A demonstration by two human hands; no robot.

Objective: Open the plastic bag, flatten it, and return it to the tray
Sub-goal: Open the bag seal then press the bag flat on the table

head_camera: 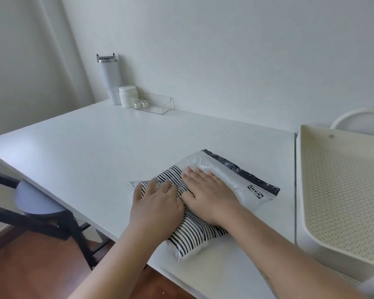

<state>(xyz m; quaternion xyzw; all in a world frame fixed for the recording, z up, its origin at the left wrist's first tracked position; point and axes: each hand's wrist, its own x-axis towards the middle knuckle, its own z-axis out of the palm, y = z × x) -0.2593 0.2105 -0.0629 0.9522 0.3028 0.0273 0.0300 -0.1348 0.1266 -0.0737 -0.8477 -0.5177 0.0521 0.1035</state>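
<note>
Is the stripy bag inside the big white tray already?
No, the plastic bag lies on the table under both flat hands, left hand and right hand, beside the tray.

Home room: white table [108, 147], tumbler [111, 80].

Glossy, crinkled clear plastic of the striped zip bag [231, 180] against the smooth matt white table [117, 147]; the perforated tray [301, 180] looks matt cream, the tumbler [112, 85] matt white with a shiny metal rim, the organiser box [160, 105] clear plastic
</note>
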